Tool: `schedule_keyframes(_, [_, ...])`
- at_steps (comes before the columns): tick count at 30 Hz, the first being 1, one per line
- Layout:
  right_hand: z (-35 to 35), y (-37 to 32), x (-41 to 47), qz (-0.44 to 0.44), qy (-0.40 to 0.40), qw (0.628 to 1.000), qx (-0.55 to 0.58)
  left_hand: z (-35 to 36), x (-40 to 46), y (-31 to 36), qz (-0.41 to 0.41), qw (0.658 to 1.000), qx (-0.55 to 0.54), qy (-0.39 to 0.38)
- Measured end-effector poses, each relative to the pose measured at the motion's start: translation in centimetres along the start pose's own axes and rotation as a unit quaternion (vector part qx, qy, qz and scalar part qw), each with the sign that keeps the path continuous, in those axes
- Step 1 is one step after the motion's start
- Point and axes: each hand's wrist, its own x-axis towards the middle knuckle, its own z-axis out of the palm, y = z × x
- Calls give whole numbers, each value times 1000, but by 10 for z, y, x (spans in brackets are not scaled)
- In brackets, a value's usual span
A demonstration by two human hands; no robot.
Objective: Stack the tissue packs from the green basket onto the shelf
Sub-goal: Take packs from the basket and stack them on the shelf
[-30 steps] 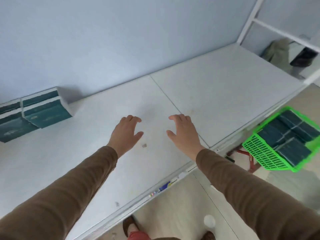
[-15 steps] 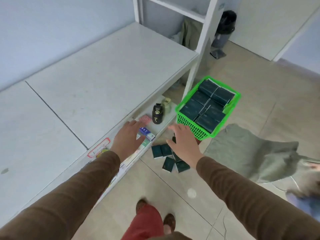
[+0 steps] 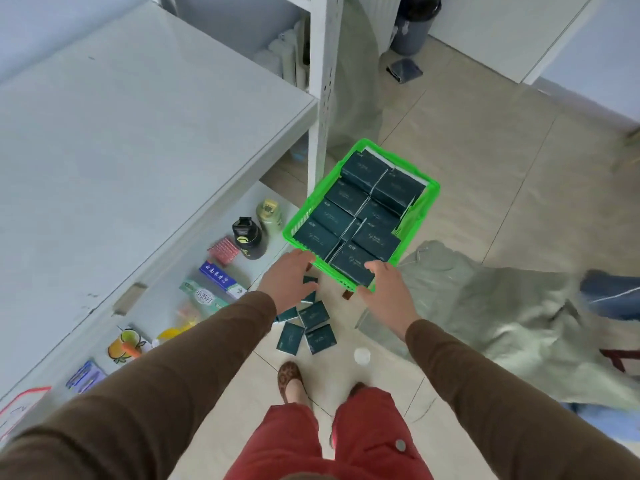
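At mid-frame, the fingers (image 3: 304, 257) of the left hand (image 3: 287, 280) are spread and loose, their tips at the near left corner of the green basket (image 3: 431, 192), holding nothing. The right hand (image 3: 388, 292) is likewise spread, its fingertips over the nearest tissue pack at the basket's near rim; whether they touch it I cannot tell. Dark tissue packs (image 3: 360, 209) fill the basket in two rows. Below the hands, more packs (image 3: 310, 325) lie scattered on the floor. The shelf (image 3: 131, 126) fills the upper left, with bottles (image 3: 247, 239) on the lower level beneath it.
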Motion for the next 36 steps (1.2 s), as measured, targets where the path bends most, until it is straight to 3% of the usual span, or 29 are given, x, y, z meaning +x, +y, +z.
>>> schedule_keyframes(5, [-22,55,77,58,-48,997,9,30,74,21,-47,997,4,-57])
schedule_keyframes(9, [-26,88,144,55,-91,994,-23,49,127,29,-92,991,29,-90])
schedule_keyframes(16, [-11,116,225,1,-137,959,-247,95,191,29,-156,977,38,-141])
schedule_keyframes(19, [-2,123,240,-7,-178,941,-288,111,203,28,-179,970,16,-162])
schedule_keyframes(23, [5,132,248,4,-221,941,-257,125,207,26,-197,967,-27,-157])
schedule_keyframes(28, [-5,128,253,-4,-200,950,-240,126,201,27,-228,965,-45,-125])
schedule_keyframes(33, [-27,100,242,8,-175,984,-4,97,164,20,-253,959,-115,-62])
schedule_keyframes(36, [-36,66,211,-57,-159,982,89,64,113,10,-266,951,-159,8])
